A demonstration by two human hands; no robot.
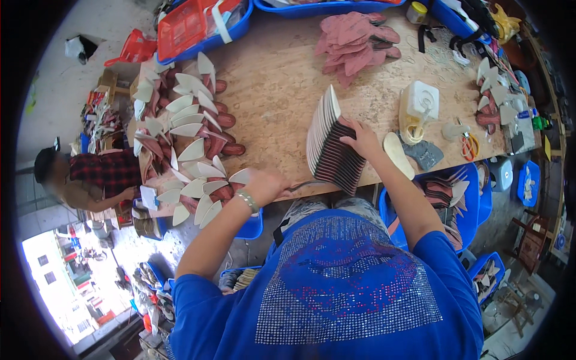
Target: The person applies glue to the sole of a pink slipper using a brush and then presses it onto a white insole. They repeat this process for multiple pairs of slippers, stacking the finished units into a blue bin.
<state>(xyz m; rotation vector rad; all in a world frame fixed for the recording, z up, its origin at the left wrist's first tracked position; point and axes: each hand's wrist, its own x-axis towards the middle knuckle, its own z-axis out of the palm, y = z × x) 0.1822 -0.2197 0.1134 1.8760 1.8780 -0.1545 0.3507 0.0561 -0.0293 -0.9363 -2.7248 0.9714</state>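
Note:
In front of me on the table stands a fanned stack of shoe insoles (327, 147), with pale pointed toes at the far end and dark maroon heels toward me. My right hand (361, 141) grips its right side, the fingers curled over the edges. Left of it, at the table's front edge, my left hand (268, 185) is somewhat blurred. From its closed fingers a thin dark shoe piece (307, 184) sticks out to the right, seen edge-on. Close by, rows of spread insoles (198, 150) with pale tips and reddish heels overlap on the left.
A pile of reddish shoe pieces (354, 45) lies at the back. To the right are a white container (420, 99), orange-handled scissors (470, 146), and a pale sole (396, 155). A blue bin (474, 210) stands below the edge. Another person (96, 174) is at the far left.

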